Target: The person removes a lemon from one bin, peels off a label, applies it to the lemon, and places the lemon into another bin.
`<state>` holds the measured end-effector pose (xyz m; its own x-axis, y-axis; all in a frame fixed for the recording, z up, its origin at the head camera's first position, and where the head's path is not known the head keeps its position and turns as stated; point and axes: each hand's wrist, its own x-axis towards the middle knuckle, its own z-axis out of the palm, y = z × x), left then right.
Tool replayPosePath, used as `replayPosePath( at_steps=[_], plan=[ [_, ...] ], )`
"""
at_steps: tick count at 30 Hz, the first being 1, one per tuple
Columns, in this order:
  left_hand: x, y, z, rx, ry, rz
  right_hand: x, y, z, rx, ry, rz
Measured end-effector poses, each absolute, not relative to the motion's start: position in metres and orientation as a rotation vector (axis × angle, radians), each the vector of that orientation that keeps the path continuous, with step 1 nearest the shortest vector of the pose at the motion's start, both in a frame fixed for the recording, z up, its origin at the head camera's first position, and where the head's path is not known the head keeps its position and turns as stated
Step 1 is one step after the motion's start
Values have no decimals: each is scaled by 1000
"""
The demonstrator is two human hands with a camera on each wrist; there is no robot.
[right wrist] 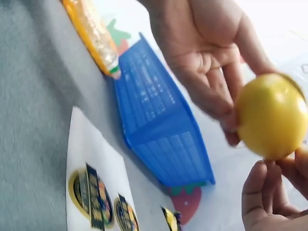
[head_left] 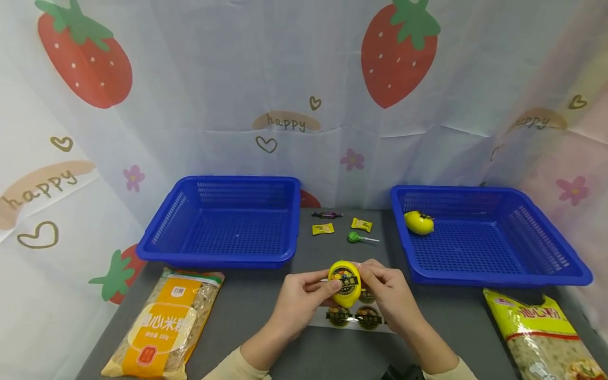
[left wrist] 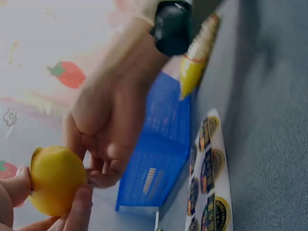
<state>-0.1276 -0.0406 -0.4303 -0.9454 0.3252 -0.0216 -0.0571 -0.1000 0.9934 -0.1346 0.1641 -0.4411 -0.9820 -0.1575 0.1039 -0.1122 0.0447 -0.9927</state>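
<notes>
A yellow lemon is held up above the grey table, with a round black-and-gold sticker on the side facing the head camera. My left hand grips it from the left, thumb on the front by the sticker. On the other side, my right hand pinches the lemon's upper right edge between thumb and fingers. Both wrist views show the lemon's plain side, with fingertips of both hands around it. Below the hands lies a white sticker sheet bearing several matching round stickers, partly covered by the hands.
A blue basket stands at left; another blue basket at right contains a lemon. Between them lie a green lollipop, two yellow candies and a dark-wrapped candy. Food bags lie at left and right.
</notes>
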Motion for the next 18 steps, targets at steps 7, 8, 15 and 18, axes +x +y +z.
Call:
replayPosePath(
  at_steps=[7, 8, 15, 18],
  plan=[
    [-130, -39, -430, 307, 1896, 2156, -134, 174, -433, -369, 2434, -1932],
    [-130, -39, -430, 309, 1900, 2155, -135, 176, -432, -364, 2477, -1898],
    [-129, -38, -431, 299, 1918, 2156, -137, 211, -416, -294, 2763, -1749],
    [-130, -38, -431, 298, 1928, 2171, -139, 233, -406, -256, 2864, -1688]
  ],
)
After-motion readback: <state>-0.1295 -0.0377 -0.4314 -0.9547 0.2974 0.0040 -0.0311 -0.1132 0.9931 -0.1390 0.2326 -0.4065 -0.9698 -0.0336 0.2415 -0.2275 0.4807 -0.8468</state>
